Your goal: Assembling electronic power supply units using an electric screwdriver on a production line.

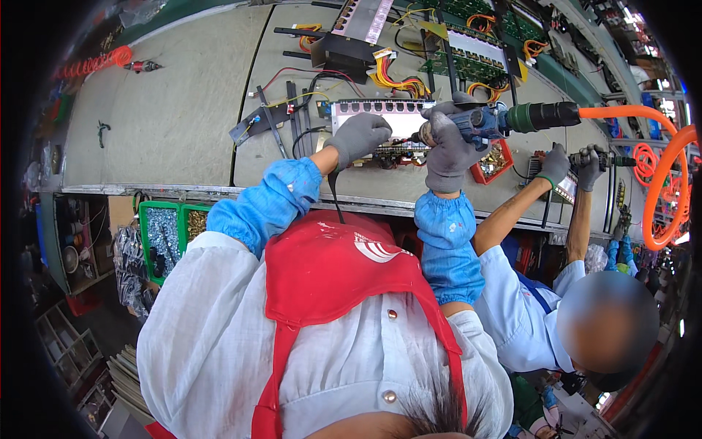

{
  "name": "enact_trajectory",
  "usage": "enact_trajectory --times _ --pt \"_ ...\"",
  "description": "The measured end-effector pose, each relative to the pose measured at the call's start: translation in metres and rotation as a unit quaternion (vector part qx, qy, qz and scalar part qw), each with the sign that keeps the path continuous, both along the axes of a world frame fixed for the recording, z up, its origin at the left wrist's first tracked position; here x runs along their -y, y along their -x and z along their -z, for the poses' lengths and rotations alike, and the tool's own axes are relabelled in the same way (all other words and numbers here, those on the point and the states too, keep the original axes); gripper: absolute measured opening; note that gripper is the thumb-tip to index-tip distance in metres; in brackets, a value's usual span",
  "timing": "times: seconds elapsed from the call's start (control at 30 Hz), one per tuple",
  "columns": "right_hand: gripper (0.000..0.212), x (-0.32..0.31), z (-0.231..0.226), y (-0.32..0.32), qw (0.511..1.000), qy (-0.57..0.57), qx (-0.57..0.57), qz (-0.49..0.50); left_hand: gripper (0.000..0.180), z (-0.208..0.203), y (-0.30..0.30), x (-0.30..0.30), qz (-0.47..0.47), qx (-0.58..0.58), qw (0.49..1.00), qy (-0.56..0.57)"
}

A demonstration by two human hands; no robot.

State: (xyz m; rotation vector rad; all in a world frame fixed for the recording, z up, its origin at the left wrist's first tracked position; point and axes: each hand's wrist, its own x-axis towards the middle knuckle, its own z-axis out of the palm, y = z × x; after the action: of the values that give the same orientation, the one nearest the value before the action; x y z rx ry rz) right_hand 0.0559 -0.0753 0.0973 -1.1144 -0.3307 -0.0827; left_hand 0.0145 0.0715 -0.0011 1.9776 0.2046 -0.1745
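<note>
My right hand point(450, 157), in a grey glove, is wrapped round a blue air screwdriver point(479, 123) lying nearly level, its tip pointing left. That tip reaches the right part of a white-topped assembly point(398, 126) with dark circuit parts along its near edge. My left hand point(358, 139), also gloved, rests at the assembly's left end with its fingers curled together. What they hold, if anything, is hidden. A dark strap point(336, 196) hangs below my left wrist. An orange air hose point(629, 112) runs from the screwdriver's dark end off to the right.
A red bin point(493, 162) of small metal parts stands right of my right hand. Wire bundles point(395, 79) and green circuit boards point(468, 69) lie beyond. At right, a co-worker's gloved hands point(574, 167) hold another tool. Green bins point(162, 238) of hardware sit below the bench's left edge.
</note>
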Motion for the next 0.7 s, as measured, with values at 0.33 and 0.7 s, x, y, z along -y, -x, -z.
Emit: enact_trajectory --times 0.33,0.7 --pt "0.048 0.009 0.018 -0.007 0.993 0.041 -0.002 -0.109 0.027 -0.016 0.001 0.008 0.049 -0.033 0.993 -0.106" --pt "0.051 0.002 0.025 -0.007 0.996 0.059 0.006 -0.069 0.026 -0.019 0.001 0.008 0.076 -0.047 0.990 -0.111"
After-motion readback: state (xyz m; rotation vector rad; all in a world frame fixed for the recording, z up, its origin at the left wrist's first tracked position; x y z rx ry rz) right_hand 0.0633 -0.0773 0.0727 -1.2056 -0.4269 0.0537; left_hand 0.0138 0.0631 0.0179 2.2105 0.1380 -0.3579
